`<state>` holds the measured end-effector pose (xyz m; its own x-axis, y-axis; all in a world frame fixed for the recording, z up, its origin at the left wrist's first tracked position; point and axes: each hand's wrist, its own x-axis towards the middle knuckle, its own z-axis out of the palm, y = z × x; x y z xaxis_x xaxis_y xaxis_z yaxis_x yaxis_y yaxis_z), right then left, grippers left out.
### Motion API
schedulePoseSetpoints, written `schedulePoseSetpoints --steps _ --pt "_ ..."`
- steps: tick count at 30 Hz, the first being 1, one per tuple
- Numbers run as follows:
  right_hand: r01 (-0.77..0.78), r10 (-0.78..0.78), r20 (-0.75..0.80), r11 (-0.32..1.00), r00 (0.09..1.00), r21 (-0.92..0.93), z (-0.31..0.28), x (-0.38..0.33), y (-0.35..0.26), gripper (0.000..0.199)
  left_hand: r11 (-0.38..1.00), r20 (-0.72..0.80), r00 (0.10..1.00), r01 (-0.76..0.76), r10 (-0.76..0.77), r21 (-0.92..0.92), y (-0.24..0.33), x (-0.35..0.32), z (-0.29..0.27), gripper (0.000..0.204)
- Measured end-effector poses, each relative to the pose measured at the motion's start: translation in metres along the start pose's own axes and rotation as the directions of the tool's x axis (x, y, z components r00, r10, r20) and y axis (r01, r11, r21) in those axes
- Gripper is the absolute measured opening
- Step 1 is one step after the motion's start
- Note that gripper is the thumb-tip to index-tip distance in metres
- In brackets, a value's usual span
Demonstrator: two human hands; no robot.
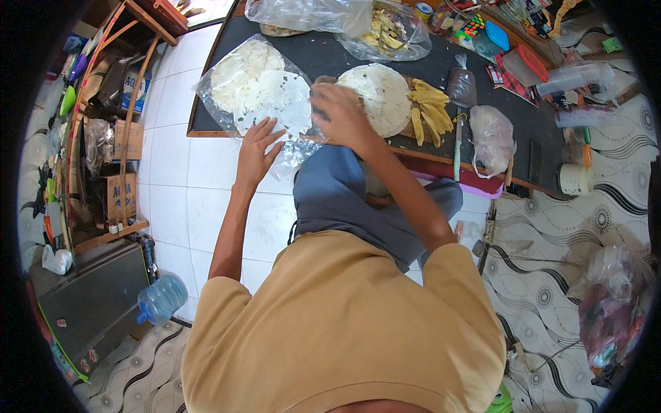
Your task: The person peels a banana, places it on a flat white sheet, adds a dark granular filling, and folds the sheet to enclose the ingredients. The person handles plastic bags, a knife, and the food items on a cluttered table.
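Note:
Pale, thin round wrapper sheets (275,100) overlap on a clear plastic bag (224,65) at the table's near left. My left hand (260,150) rests on their near edge with its fingers spread. To the right, my right hand (342,117) hovers between these sheets and another round wrapper (380,96) on a wooden board. Motion smears its fingers, so whether it pinches a sheet is unclear. Sliced bananas (432,113) lie in a yellow heap at the board's right end. Beside them is a knife (458,148) with a pale handle.
Along the black table (317,51) are a bag of banana pieces (389,38), a tied bag of brown filling (461,82), a white plastic bag (491,138) and a red-lidded container (527,67). A wooden shelf (124,148) and a blue water jug (162,300) stand left.

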<state>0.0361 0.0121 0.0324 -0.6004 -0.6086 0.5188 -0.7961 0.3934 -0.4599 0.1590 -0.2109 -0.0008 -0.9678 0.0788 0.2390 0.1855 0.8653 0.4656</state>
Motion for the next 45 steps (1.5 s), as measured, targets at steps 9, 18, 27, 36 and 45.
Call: schedulePoseSetpoints --steps 9,18,27,36,45 --pt "-0.219 0.214 -0.055 0.967 0.975 -0.131 -0.036 -0.042 0.110 0.028 0.999 -0.004 1.000 0.025 -0.025 -0.039 -0.002 0.002 0.003 0.030" --pt "-0.185 0.180 -0.046 0.969 0.983 -0.162 -0.033 -0.046 0.120 0.020 0.998 -0.015 1.000 0.022 -0.023 -0.060 -0.002 0.003 0.003 0.029" --pt "-0.519 0.538 -0.020 0.822 0.843 0.237 -0.055 -0.037 0.127 0.025 0.995 -0.013 0.999 0.035 -0.036 -0.088 -0.003 0.004 0.002 0.030" --pt "-0.513 0.537 -0.031 0.819 0.843 0.256 -0.051 -0.045 0.150 0.028 0.993 -0.023 0.999 0.043 -0.046 -0.113 0.003 0.007 -0.001 0.027" --pt "-0.319 0.318 0.154 0.948 0.935 -0.018 -0.065 -0.028 0.089 0.037 0.993 -0.097 0.995 -0.005 -0.006 -0.117 -0.002 0.002 0.000 0.021"
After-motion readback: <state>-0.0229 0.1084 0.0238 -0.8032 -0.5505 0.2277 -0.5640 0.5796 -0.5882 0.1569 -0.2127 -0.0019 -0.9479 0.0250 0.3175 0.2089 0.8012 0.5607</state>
